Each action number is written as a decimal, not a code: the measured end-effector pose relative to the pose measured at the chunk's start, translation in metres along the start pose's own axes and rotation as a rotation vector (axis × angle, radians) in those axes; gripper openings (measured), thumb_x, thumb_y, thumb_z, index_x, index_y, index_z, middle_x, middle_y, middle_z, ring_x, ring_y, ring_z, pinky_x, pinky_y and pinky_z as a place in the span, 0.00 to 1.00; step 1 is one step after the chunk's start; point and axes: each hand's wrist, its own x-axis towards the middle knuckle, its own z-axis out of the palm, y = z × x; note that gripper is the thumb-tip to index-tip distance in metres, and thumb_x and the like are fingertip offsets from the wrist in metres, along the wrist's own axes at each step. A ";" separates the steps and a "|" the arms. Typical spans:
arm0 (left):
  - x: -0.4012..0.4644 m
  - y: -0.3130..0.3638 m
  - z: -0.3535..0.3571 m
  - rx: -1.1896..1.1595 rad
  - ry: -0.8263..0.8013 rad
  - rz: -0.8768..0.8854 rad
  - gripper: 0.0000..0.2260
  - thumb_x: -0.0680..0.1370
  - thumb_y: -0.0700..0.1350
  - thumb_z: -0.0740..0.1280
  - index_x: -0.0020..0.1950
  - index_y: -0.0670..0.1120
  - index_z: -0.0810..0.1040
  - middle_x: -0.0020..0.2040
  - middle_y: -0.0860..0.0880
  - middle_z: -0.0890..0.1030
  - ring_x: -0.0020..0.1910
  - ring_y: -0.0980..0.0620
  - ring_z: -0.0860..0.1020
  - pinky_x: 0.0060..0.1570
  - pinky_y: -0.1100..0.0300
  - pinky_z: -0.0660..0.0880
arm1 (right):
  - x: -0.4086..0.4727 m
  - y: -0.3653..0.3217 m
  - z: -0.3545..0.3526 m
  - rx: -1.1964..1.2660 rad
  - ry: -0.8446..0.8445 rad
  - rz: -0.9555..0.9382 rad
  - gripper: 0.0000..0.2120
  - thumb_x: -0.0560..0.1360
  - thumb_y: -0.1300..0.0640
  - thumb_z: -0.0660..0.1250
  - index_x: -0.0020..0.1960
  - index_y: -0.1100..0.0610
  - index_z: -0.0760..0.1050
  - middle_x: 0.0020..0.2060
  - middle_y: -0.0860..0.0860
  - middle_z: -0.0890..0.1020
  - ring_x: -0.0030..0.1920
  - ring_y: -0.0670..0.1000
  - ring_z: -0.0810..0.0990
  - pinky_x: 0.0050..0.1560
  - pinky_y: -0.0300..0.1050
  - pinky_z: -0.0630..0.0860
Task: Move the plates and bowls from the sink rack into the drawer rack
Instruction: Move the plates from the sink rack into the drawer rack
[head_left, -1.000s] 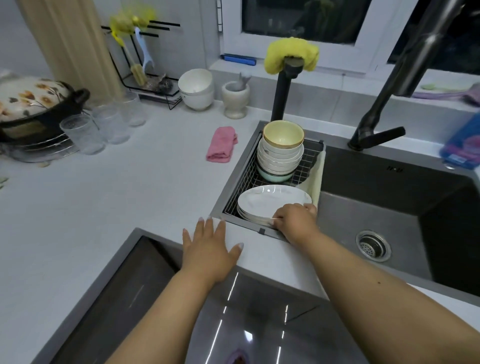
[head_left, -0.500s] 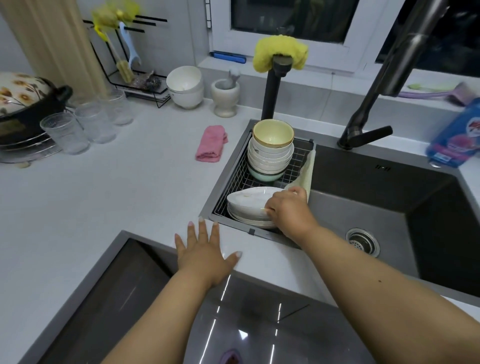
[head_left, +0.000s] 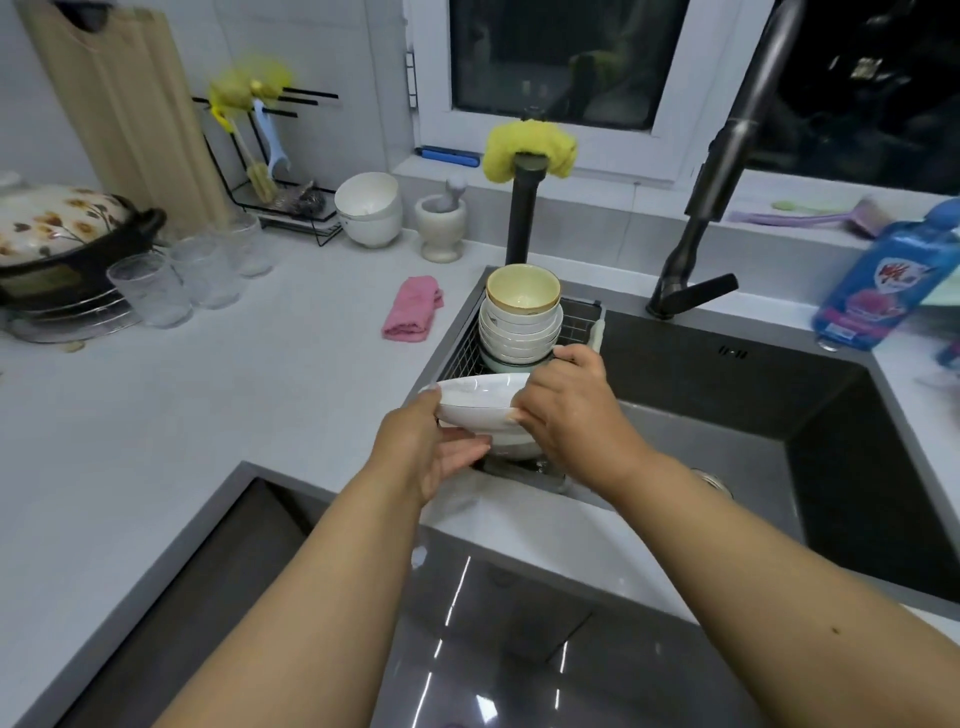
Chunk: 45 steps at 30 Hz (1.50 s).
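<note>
A wire sink rack (head_left: 577, 323) sits in the left end of the dark sink. In its far part stands a stack of white bowls (head_left: 519, 332) topped by a yellow bowl (head_left: 522, 291). Both hands hold a white plate (head_left: 475, 402), tilted, above the rack's near end. My left hand (head_left: 421, 447) grips its left rim with the thumb on top and fingers underneath. My right hand (head_left: 566, 410) grips its right rim. More white plates (head_left: 511, 449) lie under it, mostly hidden. The drawer rack is not in view.
A pink cloth (head_left: 413, 309) lies on the white counter left of the sink. Further back stand glasses (head_left: 150, 288), a flowered pot (head_left: 57, 234), white bowls (head_left: 369, 208) and a mortar (head_left: 440, 223). A black tap (head_left: 696, 249) and blue bottle (head_left: 883, 280) are right. A dark glossy surface (head_left: 467, 623) lies below.
My left hand left the counter edge and took the plate's left rim. My right hand lifted the top plate off the stack and it now hangs tilted above the rack.
</note>
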 end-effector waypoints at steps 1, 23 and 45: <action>-0.006 0.000 0.002 -0.036 0.009 0.031 0.14 0.82 0.46 0.57 0.63 0.38 0.70 0.52 0.32 0.79 0.39 0.38 0.83 0.31 0.54 0.81 | -0.002 -0.003 -0.007 -0.004 0.009 -0.024 0.14 0.74 0.54 0.61 0.32 0.56 0.78 0.28 0.49 0.74 0.31 0.53 0.76 0.60 0.50 0.63; -0.211 -0.060 -0.101 -0.034 0.511 0.393 0.13 0.79 0.41 0.55 0.49 0.43 0.79 0.39 0.46 0.82 0.32 0.49 0.79 0.29 0.60 0.76 | -0.007 -0.130 -0.065 1.352 -0.312 1.138 0.08 0.79 0.53 0.59 0.47 0.49 0.76 0.41 0.43 0.81 0.42 0.48 0.79 0.38 0.40 0.75; -0.459 -0.220 -0.380 -0.283 0.971 0.346 0.15 0.81 0.51 0.57 0.58 0.43 0.77 0.52 0.44 0.81 0.48 0.47 0.79 0.56 0.45 0.76 | -0.055 -0.510 -0.111 1.659 -1.022 0.919 0.10 0.76 0.60 0.58 0.54 0.59 0.75 0.43 0.55 0.81 0.41 0.56 0.80 0.37 0.50 0.78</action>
